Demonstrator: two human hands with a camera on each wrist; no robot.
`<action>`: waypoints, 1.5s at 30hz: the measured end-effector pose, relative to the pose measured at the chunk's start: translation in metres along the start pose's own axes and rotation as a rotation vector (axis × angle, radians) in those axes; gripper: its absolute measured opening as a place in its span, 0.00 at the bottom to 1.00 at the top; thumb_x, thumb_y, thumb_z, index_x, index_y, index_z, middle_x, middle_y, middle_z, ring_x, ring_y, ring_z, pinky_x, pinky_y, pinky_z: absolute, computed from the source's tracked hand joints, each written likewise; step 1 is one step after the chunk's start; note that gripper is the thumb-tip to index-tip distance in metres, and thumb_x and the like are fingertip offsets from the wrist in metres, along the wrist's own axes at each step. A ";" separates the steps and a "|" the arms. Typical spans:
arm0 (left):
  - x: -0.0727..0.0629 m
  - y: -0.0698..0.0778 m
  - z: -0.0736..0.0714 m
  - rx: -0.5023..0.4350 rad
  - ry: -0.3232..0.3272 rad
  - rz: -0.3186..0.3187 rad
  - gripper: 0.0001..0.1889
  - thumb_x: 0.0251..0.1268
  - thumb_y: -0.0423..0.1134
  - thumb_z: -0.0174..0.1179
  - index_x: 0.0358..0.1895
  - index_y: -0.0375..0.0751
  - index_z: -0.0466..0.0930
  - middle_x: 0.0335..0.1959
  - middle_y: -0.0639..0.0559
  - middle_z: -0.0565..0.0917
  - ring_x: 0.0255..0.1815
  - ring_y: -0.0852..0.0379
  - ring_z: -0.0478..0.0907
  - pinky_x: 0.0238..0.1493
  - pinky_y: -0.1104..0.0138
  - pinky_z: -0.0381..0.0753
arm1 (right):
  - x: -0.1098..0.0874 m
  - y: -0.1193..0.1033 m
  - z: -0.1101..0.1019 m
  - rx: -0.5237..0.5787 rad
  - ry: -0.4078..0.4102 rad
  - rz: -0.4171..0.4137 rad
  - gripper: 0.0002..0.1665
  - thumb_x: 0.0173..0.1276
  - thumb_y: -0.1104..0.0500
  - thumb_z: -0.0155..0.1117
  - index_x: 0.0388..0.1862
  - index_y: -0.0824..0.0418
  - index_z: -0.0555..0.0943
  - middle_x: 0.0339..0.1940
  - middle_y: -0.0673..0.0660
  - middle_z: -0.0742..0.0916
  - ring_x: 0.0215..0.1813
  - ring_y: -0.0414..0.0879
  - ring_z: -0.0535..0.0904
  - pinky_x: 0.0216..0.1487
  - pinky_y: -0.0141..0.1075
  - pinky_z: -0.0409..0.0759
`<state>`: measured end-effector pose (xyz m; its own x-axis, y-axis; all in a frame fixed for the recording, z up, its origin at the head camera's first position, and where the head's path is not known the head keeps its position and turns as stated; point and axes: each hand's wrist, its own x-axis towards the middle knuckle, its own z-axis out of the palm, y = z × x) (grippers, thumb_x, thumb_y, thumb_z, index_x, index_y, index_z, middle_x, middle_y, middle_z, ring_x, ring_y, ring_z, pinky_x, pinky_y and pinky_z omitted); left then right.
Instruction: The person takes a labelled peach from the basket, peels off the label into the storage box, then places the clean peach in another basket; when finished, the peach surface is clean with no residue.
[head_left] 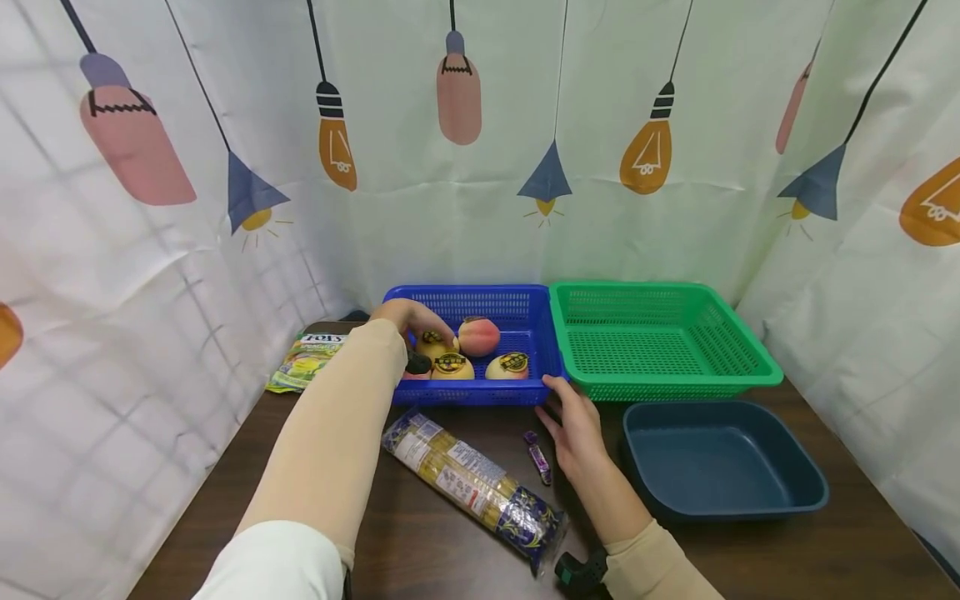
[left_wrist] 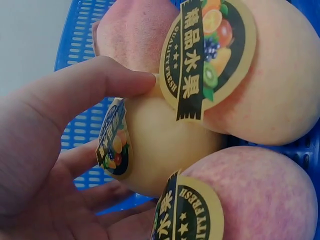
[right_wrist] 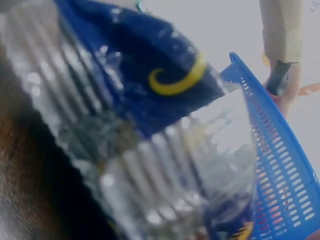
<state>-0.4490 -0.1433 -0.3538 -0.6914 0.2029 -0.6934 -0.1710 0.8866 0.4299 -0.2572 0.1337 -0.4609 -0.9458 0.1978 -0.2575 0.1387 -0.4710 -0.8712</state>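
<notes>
My left hand (head_left: 416,321) reaches into the left end of the blue basket (head_left: 555,354). In the left wrist view, its thumb lies against the top of a pale yellow peach (left_wrist: 165,130) with a black-and-gold label, and the other fingers bend around its side. More peaches sit close by, including a pinkish one (head_left: 480,337) and a labelled one (head_left: 507,367) near the front wall. My right hand (head_left: 577,429) touches the basket's front right corner with loosely bent fingers; the right wrist view shows mostly the crinkled end of a noodle package (right_wrist: 150,100).
The long package of dried noodles (head_left: 468,479) lies diagonally across the table, with a small purple wrapped candy (head_left: 537,458) beside it. A green basket (head_left: 667,387) and a dark blue tub (head_left: 723,510) stand at right. A green-yellow Fox's bag (head_left: 300,367) lies at left.
</notes>
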 end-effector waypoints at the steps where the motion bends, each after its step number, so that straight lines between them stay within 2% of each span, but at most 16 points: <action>1: 0.000 0.000 0.000 0.008 0.006 0.006 0.42 0.71 0.59 0.68 0.80 0.36 0.71 0.83 0.32 0.70 0.79 0.40 0.74 0.73 0.54 0.85 | 0.000 0.000 0.000 -0.001 0.000 -0.005 0.46 0.77 0.54 0.72 0.87 0.63 0.65 0.87 0.65 0.71 0.88 0.64 0.66 0.85 0.57 0.73; 5: -0.005 -0.002 -0.001 0.034 0.045 0.043 0.38 0.73 0.58 0.64 0.76 0.36 0.74 0.79 0.34 0.72 0.74 0.43 0.77 0.69 0.55 0.88 | 0.000 0.002 -0.001 0.000 -0.005 -0.013 0.46 0.77 0.54 0.72 0.87 0.64 0.64 0.87 0.66 0.70 0.88 0.64 0.66 0.85 0.57 0.73; 12: -0.020 -0.011 -0.004 -0.136 0.197 0.067 0.34 0.70 0.54 0.68 0.70 0.34 0.78 0.69 0.35 0.76 0.59 0.43 0.86 0.59 0.53 0.93 | 0.002 0.003 -0.001 -0.009 -0.019 -0.025 0.48 0.76 0.53 0.74 0.87 0.65 0.65 0.85 0.66 0.73 0.87 0.63 0.68 0.85 0.56 0.73; 15: -0.032 -0.013 -0.004 -0.201 0.265 0.114 0.33 0.69 0.52 0.71 0.70 0.36 0.79 0.69 0.36 0.77 0.60 0.41 0.85 0.60 0.50 0.93 | 0.003 0.004 -0.001 -0.009 -0.022 -0.030 0.47 0.76 0.52 0.74 0.86 0.65 0.65 0.85 0.66 0.73 0.86 0.63 0.69 0.85 0.56 0.72; 19: -0.051 -0.013 0.001 -0.255 0.325 0.216 0.36 0.71 0.54 0.71 0.76 0.39 0.77 0.72 0.34 0.76 0.66 0.37 0.83 0.64 0.44 0.90 | 0.003 0.004 -0.001 -0.013 -0.027 -0.035 0.47 0.76 0.52 0.74 0.86 0.66 0.65 0.85 0.66 0.72 0.86 0.63 0.69 0.85 0.56 0.72; 23: -0.064 -0.012 0.009 -0.219 0.396 0.298 0.39 0.73 0.58 0.71 0.79 0.42 0.75 0.73 0.33 0.76 0.66 0.35 0.82 0.59 0.46 0.93 | 0.002 0.004 -0.002 -0.024 -0.022 -0.040 0.48 0.76 0.50 0.74 0.87 0.64 0.64 0.85 0.65 0.72 0.86 0.62 0.69 0.85 0.56 0.73; 27: -0.077 -0.008 0.018 -0.168 0.475 0.359 0.38 0.70 0.59 0.72 0.78 0.46 0.77 0.71 0.35 0.78 0.60 0.38 0.84 0.48 0.52 0.95 | 0.001 0.004 -0.001 -0.029 -0.019 -0.051 0.48 0.76 0.49 0.74 0.87 0.64 0.65 0.84 0.66 0.73 0.85 0.63 0.69 0.85 0.57 0.73; 31: -0.092 0.000 0.032 -0.154 0.556 0.445 0.37 0.66 0.58 0.74 0.75 0.47 0.79 0.65 0.36 0.83 0.54 0.40 0.86 0.42 0.57 0.94 | 0.001 0.004 -0.001 -0.029 -0.021 -0.055 0.47 0.77 0.49 0.74 0.86 0.64 0.66 0.83 0.66 0.74 0.85 0.62 0.70 0.85 0.56 0.73; 33: -0.100 0.003 0.040 -0.148 0.594 0.482 0.37 0.65 0.58 0.75 0.74 0.47 0.79 0.63 0.37 0.84 0.55 0.40 0.86 0.46 0.55 0.94 | 0.001 0.004 -0.001 -0.025 -0.024 -0.056 0.46 0.77 0.50 0.74 0.86 0.65 0.66 0.83 0.66 0.75 0.84 0.62 0.71 0.85 0.56 0.73; 38: -0.121 0.011 0.065 -0.125 0.677 0.544 0.36 0.64 0.60 0.76 0.71 0.47 0.81 0.70 0.40 0.85 0.71 0.38 0.81 0.67 0.44 0.85 | 0.000 0.004 0.000 -0.027 -0.031 -0.063 0.47 0.77 0.50 0.74 0.86 0.67 0.66 0.82 0.67 0.75 0.84 0.62 0.71 0.86 0.56 0.71; 40: -0.128 0.013 0.076 -0.139 0.706 0.569 0.36 0.63 0.60 0.75 0.71 0.48 0.83 0.71 0.42 0.86 0.73 0.40 0.81 0.69 0.44 0.84 | 0.000 0.004 -0.001 -0.033 -0.030 -0.061 0.47 0.76 0.50 0.74 0.86 0.67 0.66 0.82 0.67 0.75 0.84 0.62 0.71 0.86 0.56 0.71; 43: -0.134 0.012 0.092 -0.206 0.730 0.624 0.33 0.63 0.58 0.75 0.70 0.49 0.85 0.65 0.44 0.90 0.64 0.44 0.87 0.60 0.49 0.90 | 0.000 0.003 -0.001 -0.041 -0.027 -0.063 0.48 0.77 0.49 0.74 0.86 0.67 0.66 0.83 0.68 0.75 0.84 0.64 0.71 0.86 0.57 0.71; 45: -0.137 0.011 0.104 -0.285 0.710 0.666 0.31 0.64 0.54 0.76 0.69 0.48 0.86 0.60 0.44 0.91 0.57 0.45 0.90 0.49 0.53 0.94 | 0.000 0.003 -0.001 -0.042 -0.021 -0.057 0.48 0.76 0.48 0.74 0.86 0.66 0.66 0.83 0.67 0.75 0.85 0.64 0.71 0.86 0.57 0.72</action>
<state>-0.2832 -0.1181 -0.3142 -0.9487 0.2432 0.2019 0.3046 0.5325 0.7897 -0.2564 0.1333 -0.4638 -0.9585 0.2045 -0.1988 0.0967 -0.4229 -0.9010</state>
